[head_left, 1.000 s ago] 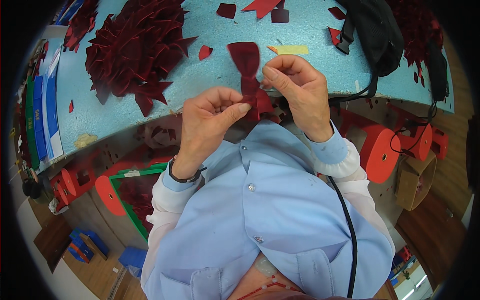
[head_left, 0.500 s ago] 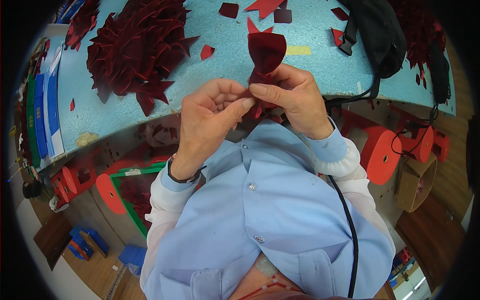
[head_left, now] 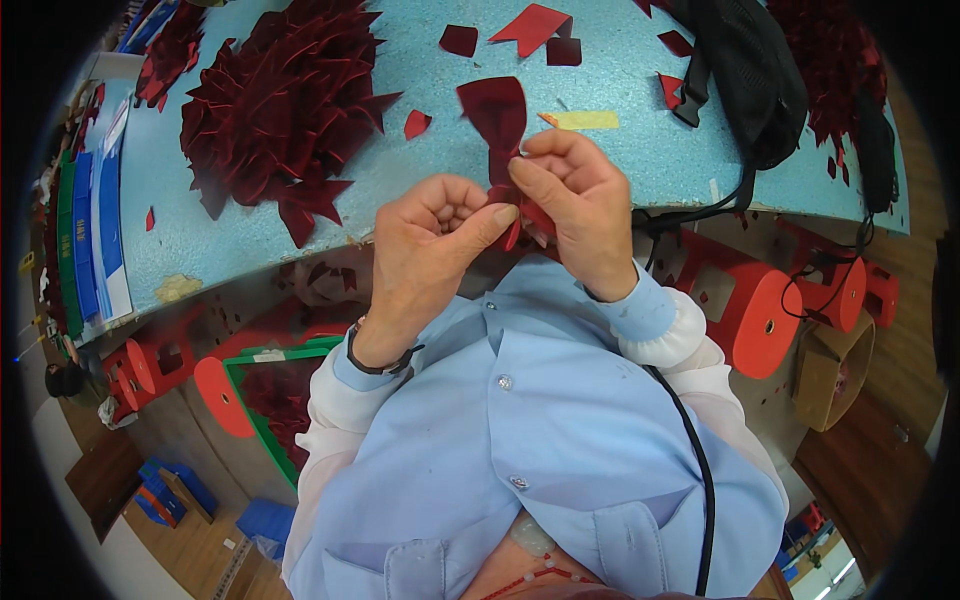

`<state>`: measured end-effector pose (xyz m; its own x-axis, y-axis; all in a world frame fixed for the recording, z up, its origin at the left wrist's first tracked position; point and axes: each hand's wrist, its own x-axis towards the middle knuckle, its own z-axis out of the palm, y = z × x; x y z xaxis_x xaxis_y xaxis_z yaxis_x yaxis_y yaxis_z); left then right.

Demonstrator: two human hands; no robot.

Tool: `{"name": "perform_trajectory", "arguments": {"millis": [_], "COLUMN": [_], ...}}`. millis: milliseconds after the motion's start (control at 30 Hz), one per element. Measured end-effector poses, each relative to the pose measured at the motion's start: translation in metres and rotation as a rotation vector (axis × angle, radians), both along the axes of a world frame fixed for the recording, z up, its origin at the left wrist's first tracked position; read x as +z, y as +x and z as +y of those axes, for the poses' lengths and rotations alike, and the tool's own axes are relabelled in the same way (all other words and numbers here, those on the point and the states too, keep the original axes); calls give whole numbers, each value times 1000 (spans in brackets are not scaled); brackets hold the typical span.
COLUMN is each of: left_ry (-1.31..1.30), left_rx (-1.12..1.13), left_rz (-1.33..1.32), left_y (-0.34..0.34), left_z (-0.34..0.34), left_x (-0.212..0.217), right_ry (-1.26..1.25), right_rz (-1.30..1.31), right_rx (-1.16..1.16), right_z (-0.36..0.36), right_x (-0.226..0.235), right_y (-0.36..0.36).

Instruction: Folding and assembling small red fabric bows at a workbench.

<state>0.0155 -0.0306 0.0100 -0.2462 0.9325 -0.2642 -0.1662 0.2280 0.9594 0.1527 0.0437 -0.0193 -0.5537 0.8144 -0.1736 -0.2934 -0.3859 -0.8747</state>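
Between my hands, just over the table's near edge, is a dark red velvet ribbon bow (head_left: 495,112). Its upper end flares out above a narrow, gathered middle. My left hand (head_left: 432,232) pinches the lower part of the bow between thumb and forefinger. On its other side, my right hand (head_left: 580,205) grips the middle with thumb and fingers. Part of the bow's lower end is hidden behind my fingertips. A large heap of dark red ribbon bows (head_left: 275,110) lies on the table to the left.
Red ribbon scraps (head_left: 535,28) and a yellow strip (head_left: 582,120) lie on the blue table (head_left: 400,155). A black bag (head_left: 745,95) with a strap sits at the right. Below the edge are red stools (head_left: 765,315), a green-rimmed crate (head_left: 235,375) and a cardboard box (head_left: 832,370).
The bow's flared end has swung left and lower. My right hand's fingers have shifted along the middle, while my left hand stays pinched on the lower part.
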Motion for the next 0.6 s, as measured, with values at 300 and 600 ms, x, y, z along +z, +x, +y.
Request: {"name": "perform_trajectory", "arguments": {"millis": [300, 600], "left_ry": [-2, 21], "left_rx": [3, -51], "left_rz": [52, 210], "left_y": [3, 2], "left_z": [-1, -4], "left_x": [1, -7], "right_ry": [381, 685], "right_rz": [-132, -200], "right_rx": [-215, -185], "right_z": [4, 14], "right_x": [8, -10], "right_y": [-1, 6]}}
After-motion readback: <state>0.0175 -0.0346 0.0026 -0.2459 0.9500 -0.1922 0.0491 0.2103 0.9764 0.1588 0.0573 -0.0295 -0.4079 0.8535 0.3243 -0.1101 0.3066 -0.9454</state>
